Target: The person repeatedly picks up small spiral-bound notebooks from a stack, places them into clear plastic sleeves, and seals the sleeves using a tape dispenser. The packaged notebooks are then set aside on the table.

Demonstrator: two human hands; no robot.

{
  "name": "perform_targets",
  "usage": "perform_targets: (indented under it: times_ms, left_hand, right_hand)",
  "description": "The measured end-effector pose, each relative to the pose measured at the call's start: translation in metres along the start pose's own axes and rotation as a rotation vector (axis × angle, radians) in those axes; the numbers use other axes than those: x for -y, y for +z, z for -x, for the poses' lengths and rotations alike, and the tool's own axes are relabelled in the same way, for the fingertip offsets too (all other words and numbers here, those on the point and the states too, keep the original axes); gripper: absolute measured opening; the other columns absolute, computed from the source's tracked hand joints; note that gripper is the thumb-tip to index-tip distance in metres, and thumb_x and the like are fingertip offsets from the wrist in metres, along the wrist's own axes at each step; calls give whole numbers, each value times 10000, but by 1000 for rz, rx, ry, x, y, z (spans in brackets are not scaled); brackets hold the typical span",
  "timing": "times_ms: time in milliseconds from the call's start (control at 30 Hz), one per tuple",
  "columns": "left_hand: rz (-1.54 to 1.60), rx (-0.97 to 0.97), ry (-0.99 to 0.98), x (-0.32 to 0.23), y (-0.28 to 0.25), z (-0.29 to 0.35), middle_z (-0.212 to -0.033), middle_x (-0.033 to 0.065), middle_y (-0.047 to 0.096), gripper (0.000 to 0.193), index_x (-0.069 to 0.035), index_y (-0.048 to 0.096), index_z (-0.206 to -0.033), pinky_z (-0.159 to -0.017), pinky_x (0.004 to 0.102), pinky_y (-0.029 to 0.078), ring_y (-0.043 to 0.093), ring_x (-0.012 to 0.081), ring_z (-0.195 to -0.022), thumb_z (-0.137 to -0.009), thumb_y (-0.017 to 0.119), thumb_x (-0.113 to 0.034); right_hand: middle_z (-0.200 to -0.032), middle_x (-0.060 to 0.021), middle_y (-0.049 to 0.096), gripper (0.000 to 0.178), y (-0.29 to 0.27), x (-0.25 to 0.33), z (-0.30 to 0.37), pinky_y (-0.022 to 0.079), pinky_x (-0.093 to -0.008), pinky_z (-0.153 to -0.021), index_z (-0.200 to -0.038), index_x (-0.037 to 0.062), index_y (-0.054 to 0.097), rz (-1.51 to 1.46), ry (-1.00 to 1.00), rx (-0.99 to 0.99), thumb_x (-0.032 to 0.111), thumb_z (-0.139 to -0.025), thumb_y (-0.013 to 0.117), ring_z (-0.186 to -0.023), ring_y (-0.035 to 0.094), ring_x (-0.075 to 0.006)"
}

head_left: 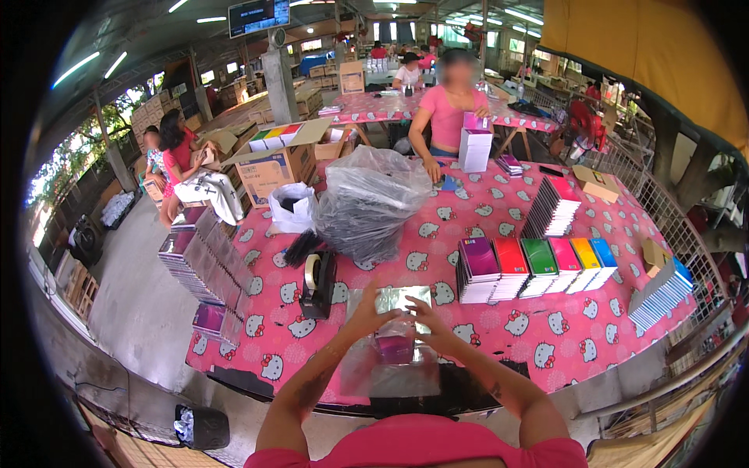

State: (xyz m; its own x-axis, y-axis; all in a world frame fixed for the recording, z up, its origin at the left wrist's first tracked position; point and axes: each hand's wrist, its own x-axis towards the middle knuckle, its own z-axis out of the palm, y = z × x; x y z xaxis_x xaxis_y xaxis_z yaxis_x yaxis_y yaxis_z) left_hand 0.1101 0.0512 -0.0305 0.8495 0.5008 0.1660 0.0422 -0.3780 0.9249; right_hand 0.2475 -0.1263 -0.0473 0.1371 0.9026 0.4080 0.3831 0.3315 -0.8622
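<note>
Head view: my left hand (pixel 373 312) and right hand (pixel 425 316) pinch the clear plastic sleeve (pixel 394 355); tape dispenser (pixel 318 282) at ten o'clock.

Bright daylight from open sides, ceiling tube lights (pixel 76 69) lit. Soft shadows. Glare on clear plastic bag (pixel 370 199). Strong fisheye bending, black vignette at rim. Far background soft.

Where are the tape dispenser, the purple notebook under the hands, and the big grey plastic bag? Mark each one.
tape dispenser (pixel 317 282), head view, on its black body beside the roll.
purple notebook (pixel 395 349), head view, middle of its cover.
grey plastic bag (pixel 368 204), head view, middle of its bulging side.
</note>
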Motion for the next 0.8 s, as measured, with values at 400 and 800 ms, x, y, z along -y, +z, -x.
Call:
perform_targets:
  times_ms: [400, 800]
  left_hand:
    - [541, 132, -168, 45, -7, 20, -1163, 38, 598, 488, -5, 537, -1324, -877, 284, 452, 560, 129, -1022, -885, 720, -117]
    - [380, 144, -198, 21, -10, 26, -1005, -38, 639, 340, -11, 651, -1224, -764, 223, 414, 532, 39, -901, -933, 671, -186]
  right_hand:
    - [-1022, -19, 653, 420, 8, -40, -29, 429, -288, -848, -1237, 7, 636, -516, 559, -101, 294, -931, 651, -939, 552, -106]
    - [-857, 49, 604, 239, 5, -48, -39, 394, -239, -649, -1078, 56, 691, -544, 552, -107, 201, -889, 705, -749, 498, -44]
